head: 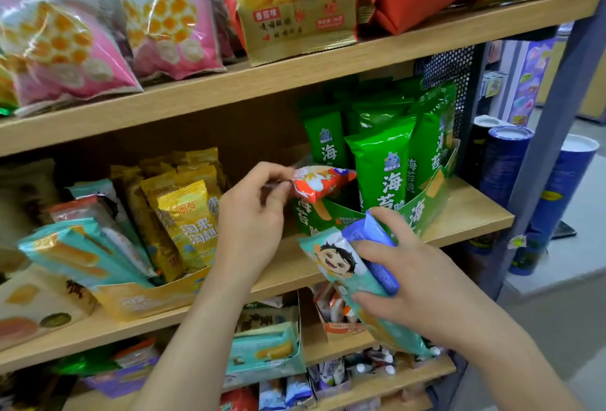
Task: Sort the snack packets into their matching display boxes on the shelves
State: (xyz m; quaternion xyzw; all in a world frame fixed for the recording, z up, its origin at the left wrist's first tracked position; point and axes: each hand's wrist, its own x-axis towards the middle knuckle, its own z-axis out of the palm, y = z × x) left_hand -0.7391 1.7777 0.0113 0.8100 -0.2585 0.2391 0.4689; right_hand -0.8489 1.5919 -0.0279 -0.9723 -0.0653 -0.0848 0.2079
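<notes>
Two risks stand out as we work at the middle shelf [475,213]. Our left hand [252,213] has only a fingertip pinch on the end of a red-and-white packet [323,182], which hangs at the front of the green display box [426,207] full of seaweed packets [380,174]. We judge that a slip would drop it among the wrong stock. Our right hand [413,282], lower and nearer, curls firmly round two packets at once: a teal packet [334,263] with a cartoon face and a blue packet [380,246] on top. Slick wrappers stacked this way could slide apart. Neither hand is slack; both are grasping.
</notes>
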